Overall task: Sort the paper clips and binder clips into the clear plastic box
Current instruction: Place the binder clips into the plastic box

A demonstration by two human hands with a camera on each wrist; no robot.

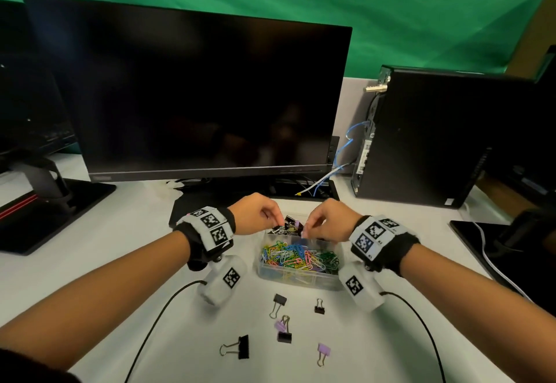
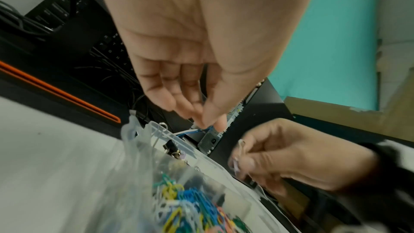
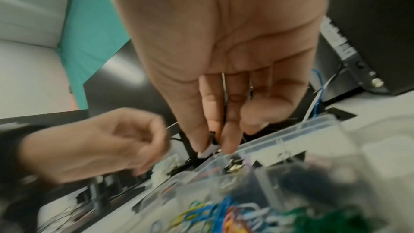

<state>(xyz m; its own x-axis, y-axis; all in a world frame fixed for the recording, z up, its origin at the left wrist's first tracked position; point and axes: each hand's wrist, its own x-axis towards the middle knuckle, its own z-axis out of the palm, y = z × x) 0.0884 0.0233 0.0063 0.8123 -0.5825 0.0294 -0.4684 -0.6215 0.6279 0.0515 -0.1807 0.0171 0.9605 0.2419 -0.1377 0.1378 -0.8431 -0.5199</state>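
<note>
A clear plastic box [image 1: 296, 278] sits on the white desk, with colourful paper clips [image 1: 301, 257] in its near compartment and binder clips [image 1: 287, 226] in its far one. Both hands hover over the far compartment. My right hand [image 1: 307, 230] pinches a small lilac and black binder clip [image 3: 210, 145] between thumb and fingertips just above the box rim [image 3: 280, 135]. My left hand [image 1: 275, 220] has its fingertips [image 2: 201, 121] drawn near the thumb, and nothing shows between them. Several loose binder clips lie in front of the box, black ones [image 1: 279, 303] [image 1: 239, 348] and a lilac one [image 1: 323, 352].
A dark monitor [image 1: 195, 96] stands right behind the box on its base [image 1: 198, 202]. A black computer tower [image 1: 436, 141] with blue and white cables [image 1: 340, 154] is at the right, and another monitor [image 1: 30, 111] at the left. Thin black wrist cables [image 1: 156, 322] trail over the desk.
</note>
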